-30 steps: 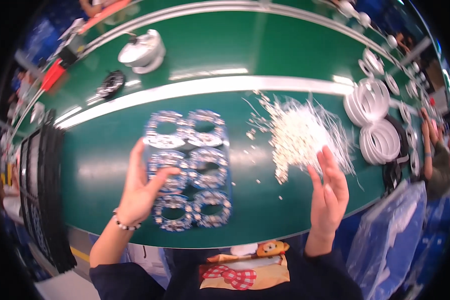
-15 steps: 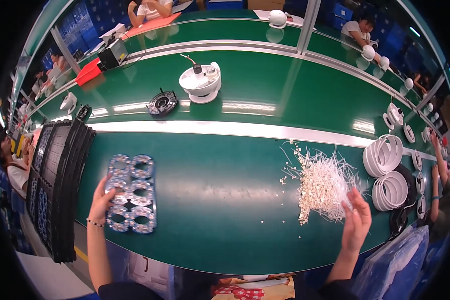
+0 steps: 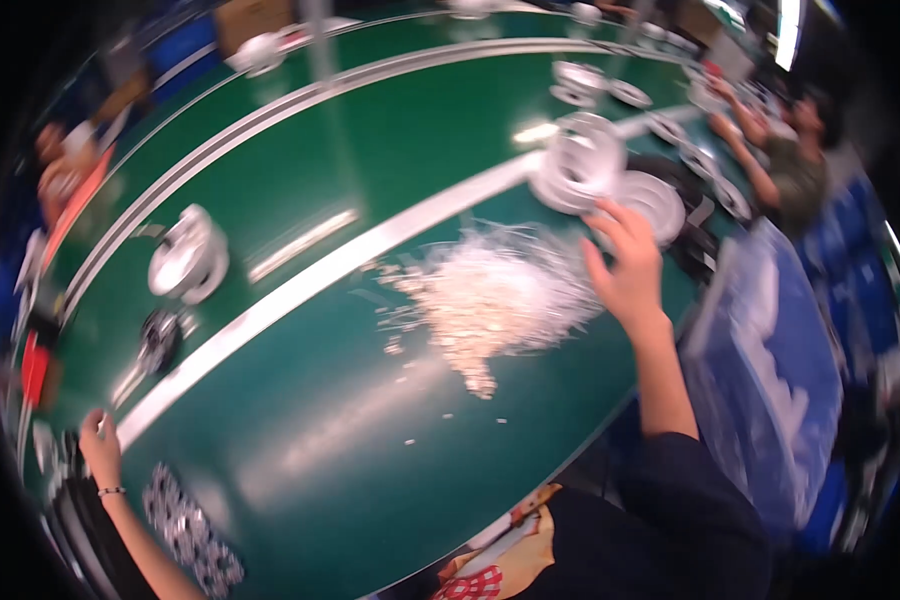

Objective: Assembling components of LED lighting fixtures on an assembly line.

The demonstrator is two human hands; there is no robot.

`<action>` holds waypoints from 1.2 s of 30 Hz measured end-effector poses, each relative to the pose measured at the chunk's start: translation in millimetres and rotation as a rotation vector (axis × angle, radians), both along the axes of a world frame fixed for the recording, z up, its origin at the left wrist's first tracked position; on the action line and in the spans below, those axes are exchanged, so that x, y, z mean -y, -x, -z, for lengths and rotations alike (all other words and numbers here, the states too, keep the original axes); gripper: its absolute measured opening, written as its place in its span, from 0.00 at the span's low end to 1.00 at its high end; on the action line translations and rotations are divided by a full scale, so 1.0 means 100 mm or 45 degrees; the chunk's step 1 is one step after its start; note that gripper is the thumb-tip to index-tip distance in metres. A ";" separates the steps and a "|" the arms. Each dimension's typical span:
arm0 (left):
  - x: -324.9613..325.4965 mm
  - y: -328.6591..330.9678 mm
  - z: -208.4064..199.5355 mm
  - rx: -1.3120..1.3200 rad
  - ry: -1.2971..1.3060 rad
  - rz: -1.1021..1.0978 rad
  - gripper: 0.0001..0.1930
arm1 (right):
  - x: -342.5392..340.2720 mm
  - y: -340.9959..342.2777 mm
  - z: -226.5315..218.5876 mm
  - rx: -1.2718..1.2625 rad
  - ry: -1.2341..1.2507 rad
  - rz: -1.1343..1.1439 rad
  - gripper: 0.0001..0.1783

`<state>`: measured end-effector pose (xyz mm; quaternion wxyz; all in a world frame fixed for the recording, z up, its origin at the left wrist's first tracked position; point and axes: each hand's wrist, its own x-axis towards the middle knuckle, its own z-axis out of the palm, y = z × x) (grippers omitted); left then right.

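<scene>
My right hand [image 3: 628, 262] is raised with fingers apart at the stacked white rings [image 3: 582, 165]; whether it touches them I cannot tell. A second ring stack [image 3: 654, 208] shows just beyond its fingers. My left hand [image 3: 100, 448] is up at the far left, above the black trays [image 3: 75, 530], its fingers partly bent and smeared by motion. Beside the left forearm a panel of ring-shaped circuit boards [image 3: 188, 530] lies on the green table. Mid-table sits a loose pile of thin white wires with small cream connectors [image 3: 495, 295].
Across the white rail [image 3: 340, 265] stand a white bowl-shaped housing [image 3: 190, 258] and a black round part [image 3: 160, 340]. A blue bin under clear plastic [image 3: 765, 370] is at the right. Another person [image 3: 795, 150] works at the far right.
The view has swung to the right and tilted. My left hand has let go of the circuit board panel and moved to the trays. My right hand has gone from the wire pile to the rings.
</scene>
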<state>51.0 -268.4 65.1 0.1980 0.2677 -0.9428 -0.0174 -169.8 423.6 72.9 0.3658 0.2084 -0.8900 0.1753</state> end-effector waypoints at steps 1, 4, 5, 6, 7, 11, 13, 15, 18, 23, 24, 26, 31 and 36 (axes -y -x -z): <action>0.21 0.46 0.16 -0.110 -0.153 0.083 0.17 | -0.21 0.05 -0.08 -0.059 -0.100 0.105 0.13; 0.31 1.62 0.62 0.034 -0.093 0.046 0.28 | -0.79 0.17 0.15 0.047 -0.002 0.259 0.15; 0.75 1.72 0.80 0.044 -0.085 -0.004 0.32 | -0.84 0.21 0.23 0.064 -0.028 0.295 0.16; 0.62 1.94 0.97 0.109 -0.228 -0.023 0.34 | -0.94 0.19 0.28 0.056 -0.034 0.324 0.16; 0.84 1.93 1.03 0.147 -0.150 -0.116 0.34 | -0.91 0.21 0.30 0.068 -0.095 0.324 0.16; 0.11 2.21 1.07 0.142 -0.185 -0.111 0.33 | -1.13 0.15 0.26 0.289 -0.366 0.510 0.11; -0.18 2.22 0.91 0.095 -0.268 -0.081 0.34 | -1.14 0.17 0.21 0.524 -0.481 0.621 0.07; -0.10 2.08 0.85 -0.089 -0.318 -0.052 0.36 | -1.09 0.21 0.14 0.522 -0.435 0.574 0.06; -0.01 1.90 0.77 -0.327 -0.514 0.210 0.26 | -1.15 0.27 0.03 0.460 -0.184 0.460 0.08; -0.50 1.72 0.56 -0.768 -0.835 0.363 0.15 | -1.03 0.09 -0.16 -0.028 0.310 0.341 0.09; -0.66 1.64 0.53 -0.908 -1.135 0.452 0.16 | -0.71 -0.02 -0.24 -0.129 0.345 0.251 0.07; -1.39 1.33 0.27 -0.956 -1.281 0.476 0.17 | 0.09 -0.27 -0.24 -0.046 0.334 -0.128 0.08; -3.06 1.56 0.03 -1.035 -1.936 0.860 0.18 | 1.01 -1.21 -0.14 0.292 -0.186 -1.159 0.15; -3.25 1.34 0.01 -1.124 -2.075 0.838 0.18 | 1.59 -1.53 0.33 0.683 -0.379 -1.299 0.14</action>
